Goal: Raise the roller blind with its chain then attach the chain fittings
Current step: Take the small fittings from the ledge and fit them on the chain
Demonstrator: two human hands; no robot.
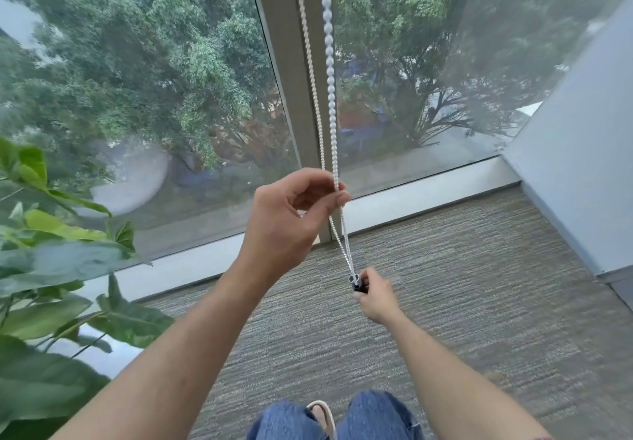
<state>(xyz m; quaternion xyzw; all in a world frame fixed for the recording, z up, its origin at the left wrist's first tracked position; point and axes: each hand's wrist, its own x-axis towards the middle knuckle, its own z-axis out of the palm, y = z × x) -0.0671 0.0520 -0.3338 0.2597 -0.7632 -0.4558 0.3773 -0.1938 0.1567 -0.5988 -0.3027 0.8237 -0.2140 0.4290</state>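
1. Pictured from above, at a floor-to-ceiling window: left hand raised in front of the window frame, thumb and forefinger pinched on the white bead chain, the remaining fingers loosely curled beside it.
2. Held lower and nearer the body: right hand, closed round a small dark chain fitting at the very bottom of the chain loop, only the fitting's pale top showing above the grip.
3. Both strands of the loop drawn taut and slanted away from the glass, from the upper pinch down to the fitting. Probably held so to keep the beads from swinging and the loop's end steady for fitting work.
4. Two-level grip likely chosen to divide the labour: upper hand controlling tension, lower hand free to seat or turn the fitting.
5. No blind fabric visible over the panes, trees showing clear through both, suggesting the raising is done and the fitting step is in hand.
6. Also in shot: grey carpet running to the sill along the window's foot, a leafy plant at the carpet's left edge, a pale wall closing the right corner.
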